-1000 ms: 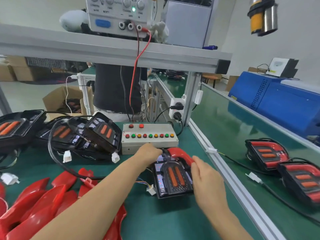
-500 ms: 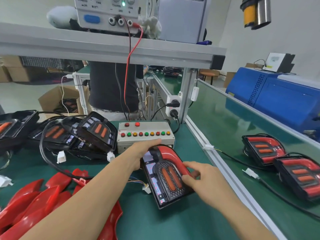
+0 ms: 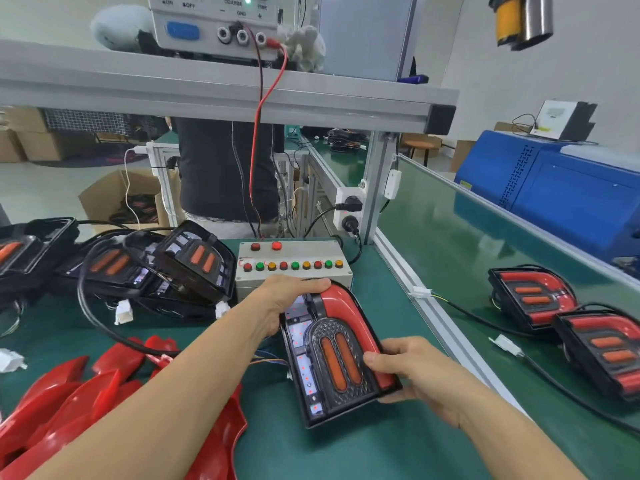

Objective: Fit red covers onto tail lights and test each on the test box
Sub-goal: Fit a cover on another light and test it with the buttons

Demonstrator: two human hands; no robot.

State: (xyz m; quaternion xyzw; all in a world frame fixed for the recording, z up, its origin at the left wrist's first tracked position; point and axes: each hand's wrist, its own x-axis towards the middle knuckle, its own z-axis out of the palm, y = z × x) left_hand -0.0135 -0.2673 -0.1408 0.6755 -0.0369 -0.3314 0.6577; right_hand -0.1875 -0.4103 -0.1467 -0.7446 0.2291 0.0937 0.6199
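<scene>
The green bench [image 3: 346, 452] lay under both hands, and the grey shelf rail [image 3: 221, 98] ran across above them, carrying a power supply [image 3: 214, 22] from which a red lead [image 3: 258, 133] dropped toward the test box [image 3: 294, 268]. That grey box, with its row of red, green and amber buttons, sat just beyond the left hand. Left of the left forearm lay a heap of loose red covers [image 3: 69, 403], and beyond them a pile of uncovered black tail lights [image 3: 145, 268] with trailing cables. Well right of the right hand, past an aluminium divider, two finished tail lights [image 3: 568, 317] with red covers lay side by side. Between the hands sat the tail light [image 3: 332, 355], tilted up off the bench: a black housing with two orange bars in the middle, small red points lit along its left strip, and a red cover [image 3: 349, 310] curving over its top and right side. The left hand [image 3: 284, 299] gripped its top edge, fingers curled over the cover. The right hand [image 3: 415, 372] held the lower right corner, thumb pressed on the face, fingers underneath.
</scene>
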